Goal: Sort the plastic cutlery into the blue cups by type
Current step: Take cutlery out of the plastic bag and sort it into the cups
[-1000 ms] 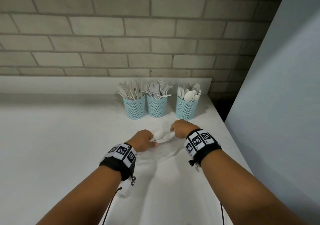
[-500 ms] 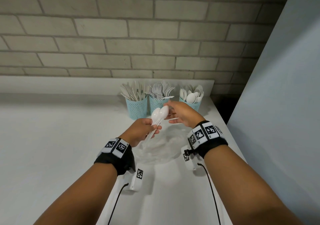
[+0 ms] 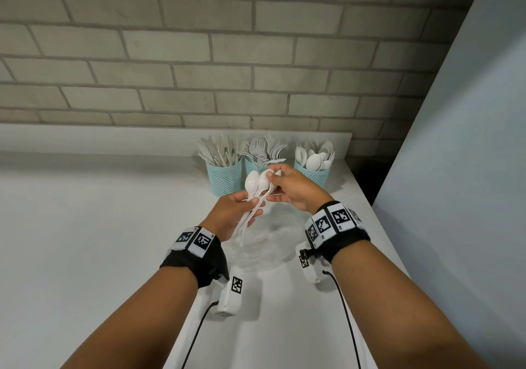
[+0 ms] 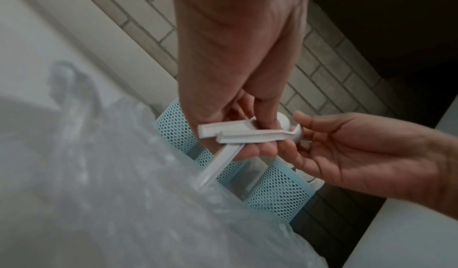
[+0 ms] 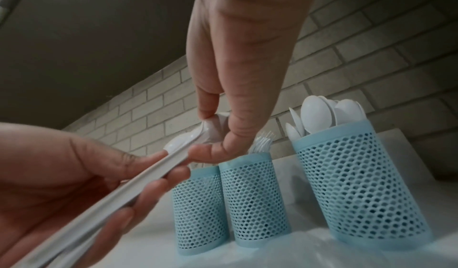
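Sorting nearly done, I judge.
Head: left hand (image 3: 227, 212) grips spoons (image 3: 257, 182) by handles; three blue cups (image 3: 311, 173) already hold knives, forks, spoons.
Left wrist: fingers (image 4: 266, 113) clamp handles.
Right wrist: right hand (image 5: 235, 76) pinches spoon bowls, beside cups.

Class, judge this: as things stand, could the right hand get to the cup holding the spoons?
Probably yes: the right hand, pinching the held spoons, sits just before the spoon cup, nothing between.
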A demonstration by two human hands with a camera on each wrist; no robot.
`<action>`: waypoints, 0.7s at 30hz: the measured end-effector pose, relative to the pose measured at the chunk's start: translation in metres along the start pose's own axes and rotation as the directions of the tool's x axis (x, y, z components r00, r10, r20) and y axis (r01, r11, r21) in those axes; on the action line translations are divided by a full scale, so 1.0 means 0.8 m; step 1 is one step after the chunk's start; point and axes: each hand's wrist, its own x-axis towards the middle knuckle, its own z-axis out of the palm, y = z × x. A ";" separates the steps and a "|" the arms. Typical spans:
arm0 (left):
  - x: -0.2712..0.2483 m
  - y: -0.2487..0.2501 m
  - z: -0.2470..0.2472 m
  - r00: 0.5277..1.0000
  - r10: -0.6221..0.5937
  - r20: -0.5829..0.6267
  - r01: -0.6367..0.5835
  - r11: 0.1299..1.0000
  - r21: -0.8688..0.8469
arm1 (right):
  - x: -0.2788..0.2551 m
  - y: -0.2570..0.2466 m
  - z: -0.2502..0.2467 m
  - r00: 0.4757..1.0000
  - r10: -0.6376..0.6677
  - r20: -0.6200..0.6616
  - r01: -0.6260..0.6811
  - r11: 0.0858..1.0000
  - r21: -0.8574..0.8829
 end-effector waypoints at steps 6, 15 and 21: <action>-0.001 0.002 0.018 0.979 0.202 -0.017 -0.188 0.937 0.293 | 0.001 -0.003 0.017 0.996 -0.033 -0.077 0.021 0.989 -0.145; 0.006 -0.002 0.035 0.930 0.330 0.163 -0.335 0.578 0.745 | 0.010 0.003 0.019 0.984 0.003 -0.180 -0.013 0.999 -0.051; 0.012 0.007 0.031 0.945 0.313 0.099 -0.277 0.600 0.750 | 0.020 -0.011 -0.013 0.933 0.040 -0.357 0.047 0.972 0.230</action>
